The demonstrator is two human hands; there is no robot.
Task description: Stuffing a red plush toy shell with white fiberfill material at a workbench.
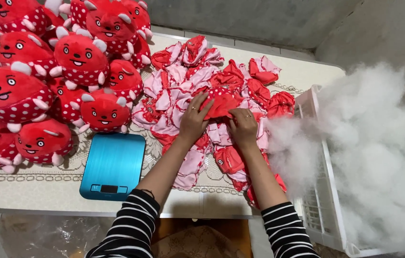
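- On the table [44,191], at the middle of a loose heap of unstuffed toy skins [178,81], both of the person's hands rest on one red skin [221,104] lying on top of the pile.
- The left hand [194,119] has its fingers curled narrow, pinching the near edge of that red skin, probably to lift it free of the others.
- The right hand [243,125] lies flat beside it, fingers bent down onto the same fabric, seemingly pinning it; whether it truly grips cannot be told.
- The skins, pink on their inner sides and red with white dots outside, are limp and spread out within easy reach of both arms.
- To the person's left, a crowd of finished red plush toys [44,81] is piled up, well apart from the empty skins, which keeps done and undone pieces separate.
- A blue flat scale [112,165] sits near the table's front edge, just left of the left forearm, bare on top.
- To the right, a white crate [324,191] overflows with white stuffing fibre [374,143], touching the edge of the skin heap.
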